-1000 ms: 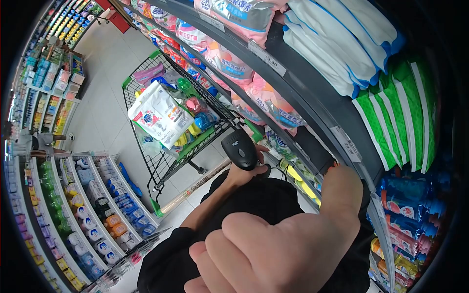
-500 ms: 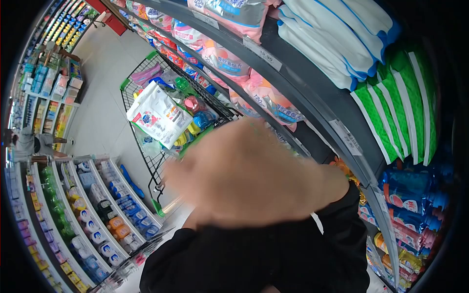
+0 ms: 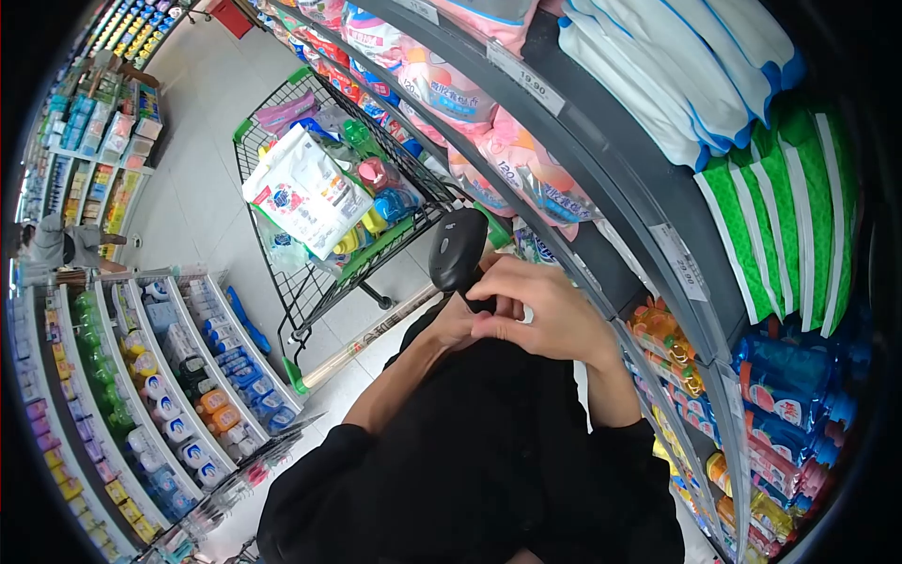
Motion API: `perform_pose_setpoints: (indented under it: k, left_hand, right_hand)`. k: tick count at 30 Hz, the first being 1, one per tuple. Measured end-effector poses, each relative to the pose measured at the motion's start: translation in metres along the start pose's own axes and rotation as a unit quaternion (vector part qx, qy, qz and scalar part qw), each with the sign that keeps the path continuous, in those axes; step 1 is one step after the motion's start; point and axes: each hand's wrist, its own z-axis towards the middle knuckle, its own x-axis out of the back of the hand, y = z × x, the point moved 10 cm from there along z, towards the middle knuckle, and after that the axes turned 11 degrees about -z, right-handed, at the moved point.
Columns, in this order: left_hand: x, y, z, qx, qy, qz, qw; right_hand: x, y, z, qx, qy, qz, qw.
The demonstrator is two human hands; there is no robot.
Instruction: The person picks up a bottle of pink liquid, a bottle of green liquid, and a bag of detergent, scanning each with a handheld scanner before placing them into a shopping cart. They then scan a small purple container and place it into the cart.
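A black handheld device with a rounded head (image 3: 458,249), resembling a barcode scanner, stands up in front of my chest. My left hand (image 3: 455,322) is closed at its lower end, partly covered by the other hand. My right hand (image 3: 545,305) curls its fingers in against the neck of the device, thumb close to the left hand. Just beyond is a shopping cart (image 3: 381,256) with a green-and-black frame. On top of its load lies a white bag with a printed label (image 3: 305,193). A blue bottle (image 3: 396,205) and a pink item (image 3: 374,173) are beside it.
To my right, a dark shelf (image 3: 601,141) holds pink packs (image 3: 451,94), white-and-blue bags (image 3: 648,75), green striped bags (image 3: 780,216) and blue bottles (image 3: 789,376). Shelves of bottles (image 3: 178,404) line the left. A person (image 3: 61,246) is at the far left.
A blurred hand that filled the middle, close to the camera, has come down. Both hands now meet at the black device, which has come into view. The cart stays about where it was.
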Motion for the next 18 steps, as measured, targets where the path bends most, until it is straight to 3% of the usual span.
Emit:
perform_pose_setpoints:
  k: [4, 10, 16, 18]
  left_hand:
    - [-0.019, -0.003, 0.006, 0.034, 0.013, -0.009, 0.999]
    - [-0.020, -0.029, 0.002, 0.047, -0.022, -0.039, 0.998]
    - [-0.023, -0.054, -0.014, 0.039, 0.001, -0.064, 0.997]
    - [-0.020, -0.063, -0.022, 0.038, 0.047, -0.076, 0.995]
  right_hand:
    - [-0.004, 0.004, -0.016, 0.054, 0.036, 0.035, 0.997]
    - [0.003, 0.015, -0.038, 0.005, 0.088, 0.065, 0.994]
    - [-0.008, 0.032, -0.059, -0.006, 0.078, 0.114, 0.990]
    - [-0.018, 0.040, -0.066, -0.008, 0.059, 0.120, 0.991]
